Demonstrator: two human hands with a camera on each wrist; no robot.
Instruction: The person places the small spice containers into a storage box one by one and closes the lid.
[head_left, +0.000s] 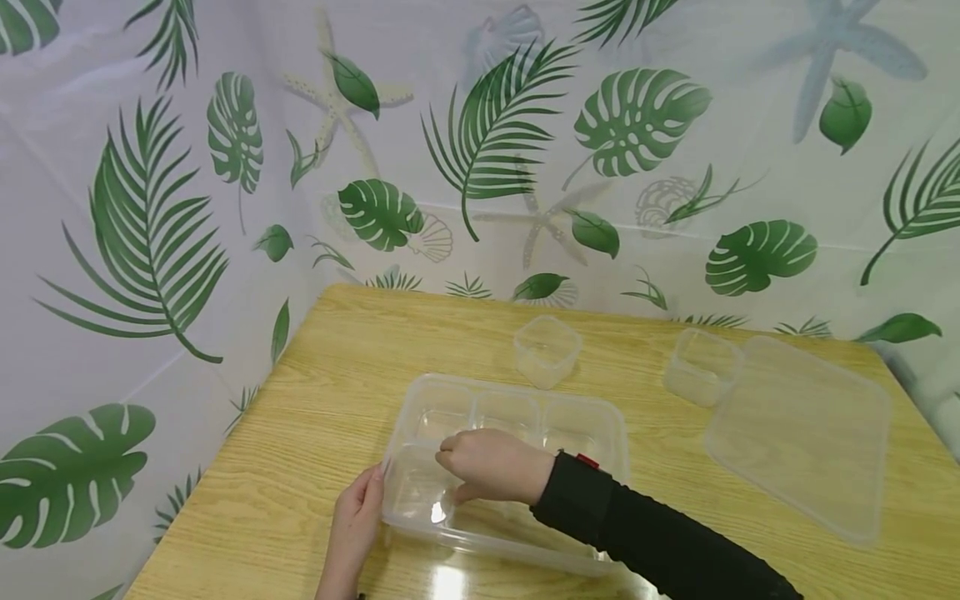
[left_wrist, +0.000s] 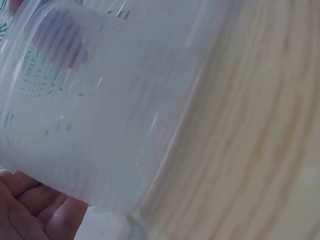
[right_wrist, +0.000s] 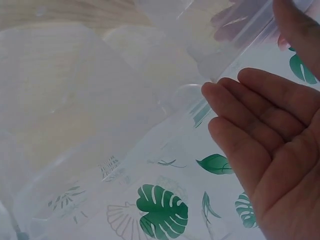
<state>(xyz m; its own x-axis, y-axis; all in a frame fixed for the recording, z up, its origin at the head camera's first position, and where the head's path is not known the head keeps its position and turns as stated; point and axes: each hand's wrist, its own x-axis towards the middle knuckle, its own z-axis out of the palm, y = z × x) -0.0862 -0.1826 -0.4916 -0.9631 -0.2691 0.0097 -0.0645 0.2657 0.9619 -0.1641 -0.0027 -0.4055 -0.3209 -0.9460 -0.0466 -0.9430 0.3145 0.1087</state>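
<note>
A large clear plastic container [head_left: 555,557] sits at the front middle of the table, with several small box-shaped sections [head_left: 506,408] inside it. My left hand [head_left: 354,518] grips its left side; in the left wrist view the curled fingers [left_wrist: 45,210] lie against the clear wall. Over the front left part of the container is my right hand [head_left: 495,467], back of the hand up. The right wrist view shows its fingers [right_wrist: 270,115] loosely bent and apart from the thumb, beside clear plastic walls, with nothing seen between them.
Behind the container stands a small clear box [head_left: 547,354]. Another small clear box [head_left: 701,371] is farther right, next to a large flat translucent lid [head_left: 806,442]. A leaf-patterned sheet [head_left: 480,150] hangs along the back and left edges of the wooden table [head_left: 300,417].
</note>
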